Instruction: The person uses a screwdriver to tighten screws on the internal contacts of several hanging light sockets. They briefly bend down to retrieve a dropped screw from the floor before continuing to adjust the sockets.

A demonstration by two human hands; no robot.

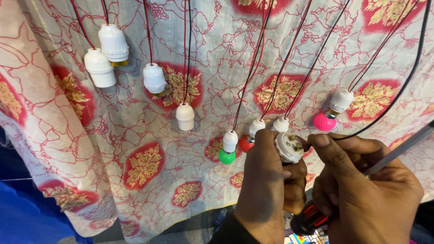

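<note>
Left hand [266, 180] closed in a grip around an opened white lamp holder [289, 147], thumb and fingers wrapped on its body so that the open face, with brass-coloured terminals showing, turns up toward the camera. Right hand [361, 190] closed on a screwdriver [316, 216] with a black-and-red handle; its fingertips meet the holder's rim, and a black wire [398, 90] runs from that point up and to the right. A grey rod-like shape crosses the right wrist; what it is cannot be told.

Step in hand, as judged: wiring at the holder's terminals, the holder lying between both hands at lower centre. The next move would call for a steady hold and a fine, well-aimed tip on the small terminal screws.

Behind, hanging on thin red-and-black leads: smooth, ribbed, bell-shaped white plastic holders [113, 43], four of them empty at upper left; further right, holders fitted with small glossy round bulbs, a green bulb [227, 156], a red bulb [245, 143] and a pink bulb [324, 122]. Backdrop: a draped cream cloth [135, 117], thin and creased, printed with red veining and red medallions bearing gold flowers.
</note>
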